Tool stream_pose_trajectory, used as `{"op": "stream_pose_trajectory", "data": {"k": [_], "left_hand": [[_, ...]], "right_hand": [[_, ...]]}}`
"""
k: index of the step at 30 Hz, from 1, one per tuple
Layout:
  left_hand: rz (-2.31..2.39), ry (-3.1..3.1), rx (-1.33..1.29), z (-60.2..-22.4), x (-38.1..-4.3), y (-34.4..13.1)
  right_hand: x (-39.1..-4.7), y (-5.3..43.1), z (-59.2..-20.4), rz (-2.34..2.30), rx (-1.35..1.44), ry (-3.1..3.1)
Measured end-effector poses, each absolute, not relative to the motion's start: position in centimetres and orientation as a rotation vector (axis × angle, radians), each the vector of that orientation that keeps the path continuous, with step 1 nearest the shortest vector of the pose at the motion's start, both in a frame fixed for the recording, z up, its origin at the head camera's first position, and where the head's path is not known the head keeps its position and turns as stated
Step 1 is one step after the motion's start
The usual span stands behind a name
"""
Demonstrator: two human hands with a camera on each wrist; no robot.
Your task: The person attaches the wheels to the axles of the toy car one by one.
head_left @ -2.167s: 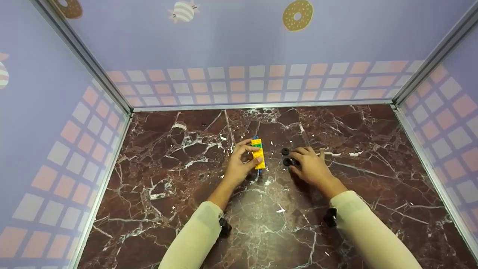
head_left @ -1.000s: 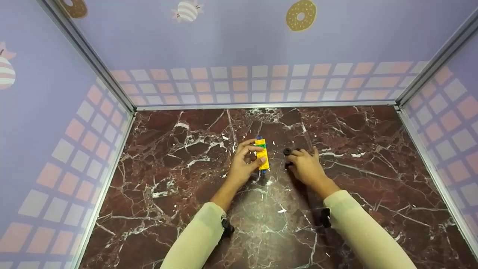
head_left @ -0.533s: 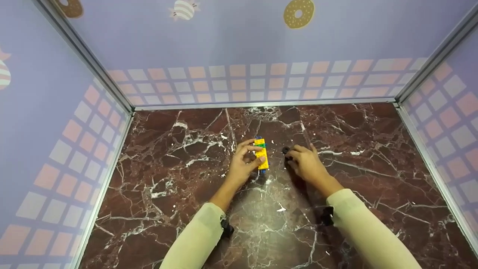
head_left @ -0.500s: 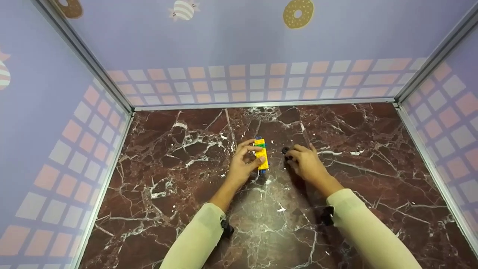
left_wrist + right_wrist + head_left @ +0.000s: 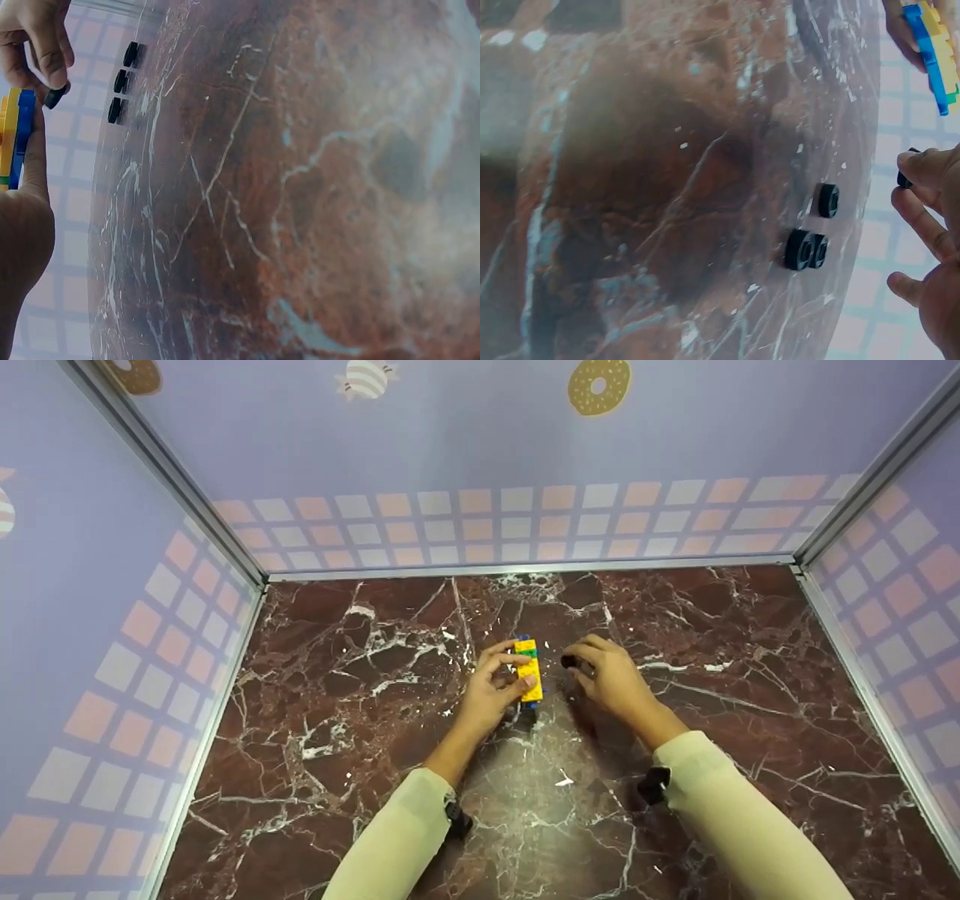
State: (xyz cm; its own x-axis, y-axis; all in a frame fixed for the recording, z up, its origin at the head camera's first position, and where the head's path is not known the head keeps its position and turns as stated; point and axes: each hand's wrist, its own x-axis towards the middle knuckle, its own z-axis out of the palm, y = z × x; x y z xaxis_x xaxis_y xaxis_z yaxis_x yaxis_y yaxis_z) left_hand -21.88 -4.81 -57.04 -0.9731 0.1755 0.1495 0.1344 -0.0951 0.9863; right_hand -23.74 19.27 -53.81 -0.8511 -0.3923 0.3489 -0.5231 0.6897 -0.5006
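Observation:
My left hand (image 5: 484, 690) grips a long toy-brick block (image 5: 528, 669), yellow with a green band on top and blue below. It is held up off the table, thumb on the near part and fingers toward the far end. To its right, my right hand (image 5: 615, 679) pinches a small black toy wheel (image 5: 568, 661) between thumb and fingertips. A gap separates this wheel (image 5: 904, 178) from the block. On the table three more black wheels (image 5: 829, 201) stand close together, clearest in the wrist views; the right hand hides them in the head view.
The tabletop (image 5: 375, 735) is dark red marble pattern with white veins and small white specks. Purple panels (image 5: 495, 450) with printed checks and sweets enclose it at the back and both sides, with metal strips along their edges.
The right hand, earlier low among the wheels, has taken one up and moved slightly left and away from me with it. The left hand keeps its grip on the block, nearly still.

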Motion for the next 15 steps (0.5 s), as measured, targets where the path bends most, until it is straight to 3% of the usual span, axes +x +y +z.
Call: {"op": "stream_pose_trajectory", "data": {"k": [15], "left_hand": [[2.241,2.130,0.395,-57.1,-21.6,-4.7]], "right_hand": [[-23.9,17.4,-52.4,1.015,0.767,-2.588]]}}
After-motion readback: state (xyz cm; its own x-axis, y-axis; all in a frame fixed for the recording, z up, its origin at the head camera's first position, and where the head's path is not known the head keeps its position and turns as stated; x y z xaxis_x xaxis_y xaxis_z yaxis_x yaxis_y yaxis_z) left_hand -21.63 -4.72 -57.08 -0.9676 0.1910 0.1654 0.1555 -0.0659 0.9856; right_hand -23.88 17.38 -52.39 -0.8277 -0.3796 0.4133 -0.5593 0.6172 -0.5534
